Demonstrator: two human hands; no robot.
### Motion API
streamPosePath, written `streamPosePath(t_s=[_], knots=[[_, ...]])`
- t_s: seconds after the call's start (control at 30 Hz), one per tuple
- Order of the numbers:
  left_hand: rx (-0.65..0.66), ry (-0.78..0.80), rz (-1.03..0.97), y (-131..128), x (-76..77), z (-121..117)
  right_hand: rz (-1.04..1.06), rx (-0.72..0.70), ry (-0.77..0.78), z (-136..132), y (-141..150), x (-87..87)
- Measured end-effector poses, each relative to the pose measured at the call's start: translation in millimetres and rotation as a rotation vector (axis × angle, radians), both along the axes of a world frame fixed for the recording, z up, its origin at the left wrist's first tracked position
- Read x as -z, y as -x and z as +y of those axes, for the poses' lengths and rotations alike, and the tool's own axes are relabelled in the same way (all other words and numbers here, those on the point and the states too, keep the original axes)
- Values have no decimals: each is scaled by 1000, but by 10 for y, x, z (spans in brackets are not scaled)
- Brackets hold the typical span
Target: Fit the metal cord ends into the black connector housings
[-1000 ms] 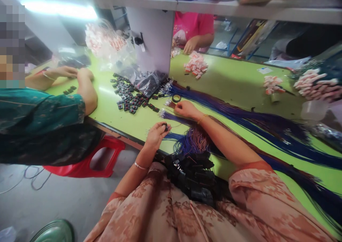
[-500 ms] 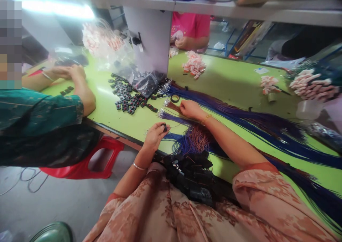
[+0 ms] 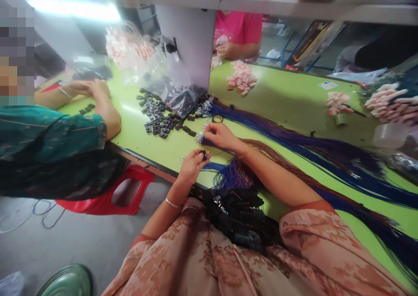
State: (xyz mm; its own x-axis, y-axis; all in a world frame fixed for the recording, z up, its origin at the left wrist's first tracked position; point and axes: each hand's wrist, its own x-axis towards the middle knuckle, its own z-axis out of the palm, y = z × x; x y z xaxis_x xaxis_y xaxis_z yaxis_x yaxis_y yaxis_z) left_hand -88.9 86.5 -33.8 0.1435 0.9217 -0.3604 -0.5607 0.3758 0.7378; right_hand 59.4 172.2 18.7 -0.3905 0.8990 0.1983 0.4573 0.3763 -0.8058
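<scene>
Wears a loose pink garment with brown floral patches (image 3: 192, 252); carries in the lap a heap of black plastic housings (image 3: 240, 217), just below a tangle of thin blue and purple wires (image 3: 233, 174). Pinches a small black plastic connector (image 3: 204, 155) in the left hand (image 3: 190, 167), with fingers curled nearly closed, above the near edge of a green tabletop (image 3: 174, 146). Reaches with the right hand (image 3: 219, 136), fingers bent and drawn together, over the silver-tipped ends of a dark wire bundle (image 3: 200, 138); too small to tell whether holding a wire or fully closed. Just beyond the right hand, a roll of dark tape with a yellowish core (image 3: 217, 122). Farther along, long blue and purple wires (image 3: 277, 130), spread to the right; to the left, a scatter of small black connectors (image 3: 158, 117) beside a clear plastic bag with dark contents (image 3: 186, 101). Across the table, a pile of pink-and-white connectors (image 3: 242, 78), near a person in a bright pink shirt (image 3: 243, 28).
</scene>
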Motion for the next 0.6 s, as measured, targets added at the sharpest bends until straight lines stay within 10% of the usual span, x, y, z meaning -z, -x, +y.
streamPosePath(t_s=[0.6], knots=[[-11, -52, -53, 10, 46, 1, -232, -35, 52, -485, -140, 165]])
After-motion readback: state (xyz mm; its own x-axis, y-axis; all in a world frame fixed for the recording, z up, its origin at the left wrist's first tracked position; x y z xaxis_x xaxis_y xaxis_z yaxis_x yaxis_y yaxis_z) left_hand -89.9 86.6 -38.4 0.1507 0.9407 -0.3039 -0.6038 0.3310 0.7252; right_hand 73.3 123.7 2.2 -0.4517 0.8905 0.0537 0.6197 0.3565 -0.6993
